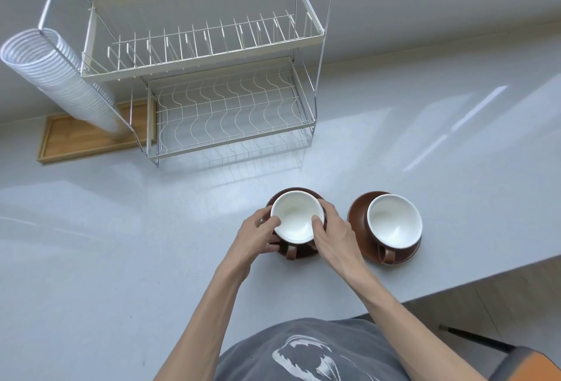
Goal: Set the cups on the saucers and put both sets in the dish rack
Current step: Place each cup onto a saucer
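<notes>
Two brown cups with white insides stand on brown saucers on the grey counter. The left cup (296, 218) sits on its saucer (299, 192), its handle pointing toward me. My left hand (259, 233) grips the left side of this set and my right hand (332, 230) grips the right side, thumbs on the cup's rim. The right cup (394, 221) rests on its saucer (358, 213), untouched. The two-tier wire dish rack (212, 58) stands behind them with nothing on its tiers.
A tall stack of white disposable cups (57, 77) leans on a wooden tray (76, 139) left of the rack. The counter's edge (473, 280) runs diagonally at the right, with a chair (516, 356) below it.
</notes>
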A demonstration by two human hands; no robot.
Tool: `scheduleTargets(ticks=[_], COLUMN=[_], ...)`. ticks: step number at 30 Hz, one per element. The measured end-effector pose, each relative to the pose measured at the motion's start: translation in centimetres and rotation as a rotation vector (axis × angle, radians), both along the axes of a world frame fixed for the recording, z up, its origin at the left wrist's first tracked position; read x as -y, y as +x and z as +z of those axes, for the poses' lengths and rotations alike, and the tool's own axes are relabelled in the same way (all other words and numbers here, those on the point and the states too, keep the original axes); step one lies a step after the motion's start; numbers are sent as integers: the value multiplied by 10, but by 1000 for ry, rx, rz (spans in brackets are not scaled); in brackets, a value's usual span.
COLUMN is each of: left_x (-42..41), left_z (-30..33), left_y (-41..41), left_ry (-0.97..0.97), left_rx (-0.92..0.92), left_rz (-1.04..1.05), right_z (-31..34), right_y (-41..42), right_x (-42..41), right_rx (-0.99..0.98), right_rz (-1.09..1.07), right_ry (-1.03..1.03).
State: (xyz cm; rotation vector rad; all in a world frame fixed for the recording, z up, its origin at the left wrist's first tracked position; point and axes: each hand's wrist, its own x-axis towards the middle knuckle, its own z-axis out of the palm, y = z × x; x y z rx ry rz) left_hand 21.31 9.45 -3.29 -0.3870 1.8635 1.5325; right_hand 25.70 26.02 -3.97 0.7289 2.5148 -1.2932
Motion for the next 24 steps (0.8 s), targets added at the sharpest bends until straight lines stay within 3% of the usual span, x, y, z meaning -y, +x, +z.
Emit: scheduleTargets(ticks=[17,24], left_x=[-5,0], left_z=[-7,-11], left_y=[-1,0], left_ry=[-1,-53], left_rx=[-25,-76], left_rz=[-18,-1], right_z=[-4,-3], right_y=[1,2], right_x=[-10,-14], right_rx=[-9,-49], right_rz=[15,78], right_ry=[2,261])
